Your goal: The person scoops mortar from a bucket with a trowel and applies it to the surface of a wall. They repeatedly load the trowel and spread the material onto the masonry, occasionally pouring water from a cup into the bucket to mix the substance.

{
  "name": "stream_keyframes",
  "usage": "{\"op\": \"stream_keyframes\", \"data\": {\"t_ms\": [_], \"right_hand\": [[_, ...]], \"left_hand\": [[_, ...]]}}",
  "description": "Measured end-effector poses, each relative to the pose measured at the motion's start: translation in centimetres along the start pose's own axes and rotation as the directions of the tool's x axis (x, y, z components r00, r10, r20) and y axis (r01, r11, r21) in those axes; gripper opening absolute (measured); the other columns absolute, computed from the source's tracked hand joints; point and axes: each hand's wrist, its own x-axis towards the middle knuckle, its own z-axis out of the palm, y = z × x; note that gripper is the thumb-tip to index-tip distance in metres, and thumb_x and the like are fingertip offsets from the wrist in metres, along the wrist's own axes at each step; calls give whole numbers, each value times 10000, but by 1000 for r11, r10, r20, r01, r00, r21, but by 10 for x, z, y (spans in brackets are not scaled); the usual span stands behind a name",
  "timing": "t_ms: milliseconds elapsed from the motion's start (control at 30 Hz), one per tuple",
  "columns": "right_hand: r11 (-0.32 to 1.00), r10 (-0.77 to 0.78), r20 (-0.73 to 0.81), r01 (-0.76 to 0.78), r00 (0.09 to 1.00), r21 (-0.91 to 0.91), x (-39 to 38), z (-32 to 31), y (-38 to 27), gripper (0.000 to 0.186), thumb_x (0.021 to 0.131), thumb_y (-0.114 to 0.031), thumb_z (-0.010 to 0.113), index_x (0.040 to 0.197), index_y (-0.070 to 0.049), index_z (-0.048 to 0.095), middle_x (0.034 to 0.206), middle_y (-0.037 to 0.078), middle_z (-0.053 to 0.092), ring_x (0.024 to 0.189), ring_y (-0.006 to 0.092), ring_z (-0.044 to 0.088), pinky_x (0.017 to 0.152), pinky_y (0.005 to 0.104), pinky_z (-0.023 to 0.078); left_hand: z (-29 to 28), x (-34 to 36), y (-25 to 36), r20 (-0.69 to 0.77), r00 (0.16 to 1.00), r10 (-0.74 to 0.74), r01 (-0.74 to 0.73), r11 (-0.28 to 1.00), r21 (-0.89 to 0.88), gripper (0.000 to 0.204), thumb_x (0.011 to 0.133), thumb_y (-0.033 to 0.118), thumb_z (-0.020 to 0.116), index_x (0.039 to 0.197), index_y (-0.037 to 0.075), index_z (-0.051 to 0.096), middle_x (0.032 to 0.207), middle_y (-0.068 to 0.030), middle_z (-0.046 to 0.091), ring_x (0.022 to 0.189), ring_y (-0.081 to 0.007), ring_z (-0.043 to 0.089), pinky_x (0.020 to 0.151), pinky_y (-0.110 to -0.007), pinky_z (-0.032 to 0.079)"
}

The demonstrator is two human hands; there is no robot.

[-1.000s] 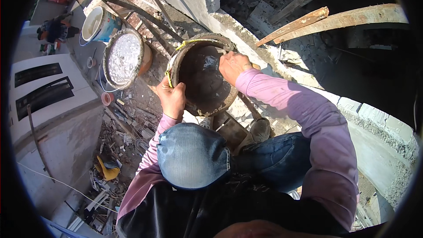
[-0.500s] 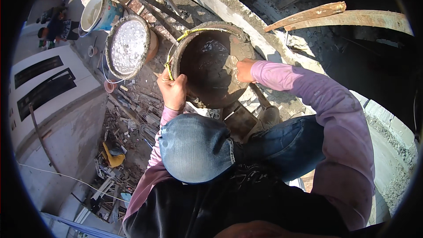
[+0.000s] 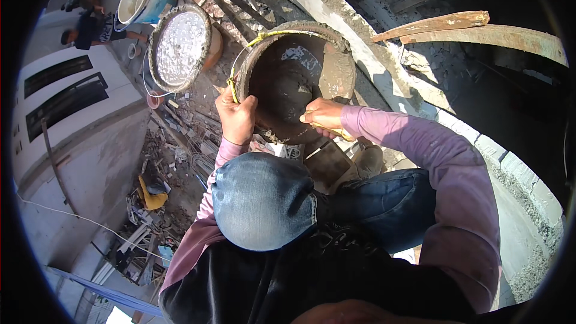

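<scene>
A mortar-caked bucket [image 3: 346, 78] stands tilted in front of me, with wet grey mortar [image 3: 282, 84] inside. My left hand [image 3: 236, 117] is closed at its left rim, by the yellow-green binding [image 3: 233, 87] on the wire handle. At the right side of the opening, my right hand [image 3: 324, 116] is wrapped round a trowel [image 3: 340, 134]. The yellowish handle end sticks out below my fist. The trowel's blade is mostly hidden by the hand and mortar.
Left of the bucket stand a second bucket with a whitish surface [image 3: 180, 48] and a blue paint bucket [image 3: 157, 5]. A low concrete wall [image 3: 375, 75] curves along the right, with wooden strips [image 3: 432, 25] beyond. Rubble lies below left. Another person [image 3: 96, 29] is at upper left.
My right hand has moved down and left within the bucket opening and turned, so the trowel handle now shows. My left hand keeps its hold at the rim.
</scene>
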Motion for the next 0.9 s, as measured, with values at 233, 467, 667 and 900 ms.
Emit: {"op": "stream_keyframes", "data": {"t_ms": [233, 467, 667, 900], "right_hand": [[781, -142, 119, 38, 983, 623, 26, -44, -24, 369, 967, -400, 450, 964, -39, 525, 714, 61, 541, 570, 164, 550, 482, 321, 471], [795, -466, -316, 233, 827, -560, -43, -56, -11, 283, 847, -276, 601, 938, -8, 605, 738, 160, 626, 611, 244, 655, 524, 381, 527], [215, -717, -218, -88, 662, -973, 10, -56, -4, 378, 715, -89, 635, 963, 188, 570, 811, 273, 661, 755, 335, 704, 655, 390, 569], [226, -587, -109, 33, 802, -974, -36, -27, -4, 384, 721, -90, 620, 1003, 162, 554, 845, 279, 654, 821, 353, 695, 700, 403, 564]], "left_hand": [[8, 9, -3, -19, 1000, -12, 10, 995, -104, 252, 768, -120, 505, 954, 11, 614, 692, 26, 550, 530, -46, 455, 479, -199, 358], [3, 16, 10, 54, 998, -33, 38, 996, -83, 269, 718, -114, 494, 916, -1, 638, 676, 72, 517, 557, -17, 423, 495, -196, 333], [24, 22, 5, 135, 991, 14, -8, 999, -40, 237, 720, -116, 491, 877, -2, 627, 663, 85, 487, 536, -11, 364, 471, -198, 283], [24, 28, 7, 122, 992, -24, 26, 1000, -14, 251, 716, -97, 498, 906, -4, 632, 652, 44, 526, 532, -33, 433, 479, -202, 339]]}}
